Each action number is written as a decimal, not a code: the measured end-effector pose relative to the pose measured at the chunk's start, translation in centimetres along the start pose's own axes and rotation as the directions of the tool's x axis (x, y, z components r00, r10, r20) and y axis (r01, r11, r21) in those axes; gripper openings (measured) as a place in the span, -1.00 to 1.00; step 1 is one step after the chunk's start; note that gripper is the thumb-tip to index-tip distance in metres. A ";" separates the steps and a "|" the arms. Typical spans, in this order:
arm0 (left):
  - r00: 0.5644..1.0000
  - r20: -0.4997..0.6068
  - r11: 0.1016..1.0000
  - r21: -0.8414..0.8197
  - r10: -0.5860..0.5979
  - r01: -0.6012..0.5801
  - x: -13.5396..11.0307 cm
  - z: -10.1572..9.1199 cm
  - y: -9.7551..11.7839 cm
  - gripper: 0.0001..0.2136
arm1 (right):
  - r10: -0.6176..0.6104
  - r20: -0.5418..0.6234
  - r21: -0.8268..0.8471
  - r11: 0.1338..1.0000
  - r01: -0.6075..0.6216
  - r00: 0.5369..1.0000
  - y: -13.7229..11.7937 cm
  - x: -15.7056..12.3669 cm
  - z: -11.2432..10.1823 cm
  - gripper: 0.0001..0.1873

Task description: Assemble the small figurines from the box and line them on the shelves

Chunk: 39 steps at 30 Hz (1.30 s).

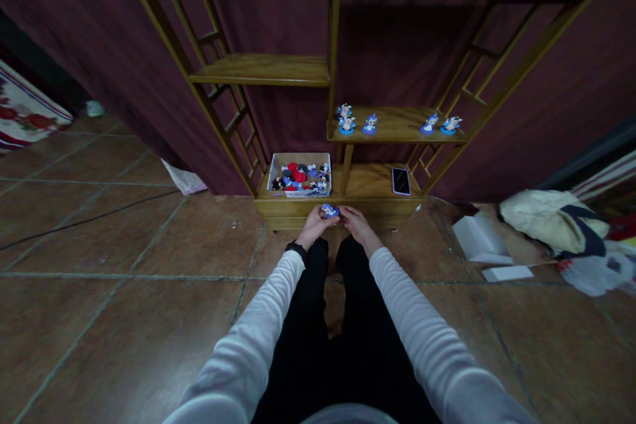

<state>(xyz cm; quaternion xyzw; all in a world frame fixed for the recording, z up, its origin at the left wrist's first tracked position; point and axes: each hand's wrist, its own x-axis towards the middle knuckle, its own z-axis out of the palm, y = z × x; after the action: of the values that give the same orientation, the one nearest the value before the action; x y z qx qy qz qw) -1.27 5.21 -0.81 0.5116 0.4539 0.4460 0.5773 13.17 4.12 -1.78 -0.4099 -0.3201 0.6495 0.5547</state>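
Head view: your left hand (313, 222) held a purple figurine (328, 211) before the shelf unit (385, 212), your right hand (358, 224) at its edge, grip unclear; it looked light, stiff, best taken by the base.

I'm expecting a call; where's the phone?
In the head view, the phone lies near the right end of the lowest shelf, right of the box.

Mid shelf (400, 124): figs (370, 124); lwr shelf (368, 179): box (318, 158), phone (401, 181).
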 end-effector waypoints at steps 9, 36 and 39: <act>0.997 -0.041 0.996 0.065 0.071 -0.068 0.3 0.3 -0.4 -0.51 | 0.039 0.046 -0.040 0.999 -0.037 0.998 -0.5 -0.4 0.1 -0.69; 0.994 -0.014 0.979 0.176 0.111 -0.107 0.3 -0.1 -0.9 -0.56 | 0.074 0.042 -0.028 0.997 -0.073 0.996 -0.3 -0.2 0.1 -0.73; 0.992 0.000 0.973 0.195 0.126 -0.124 0.3 -0.1 -1.0 -0.57 | 0.051 0.027 -0.023 0.998 -0.051 0.998 -0.2 -0.2 0.1 -0.74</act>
<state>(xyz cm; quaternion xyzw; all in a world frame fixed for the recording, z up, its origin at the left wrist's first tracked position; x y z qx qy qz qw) -1.24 5.42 -1.85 0.5903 0.4658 0.4383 0.4925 13.22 3.94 -1.51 -0.4153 -0.3243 0.6653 0.5288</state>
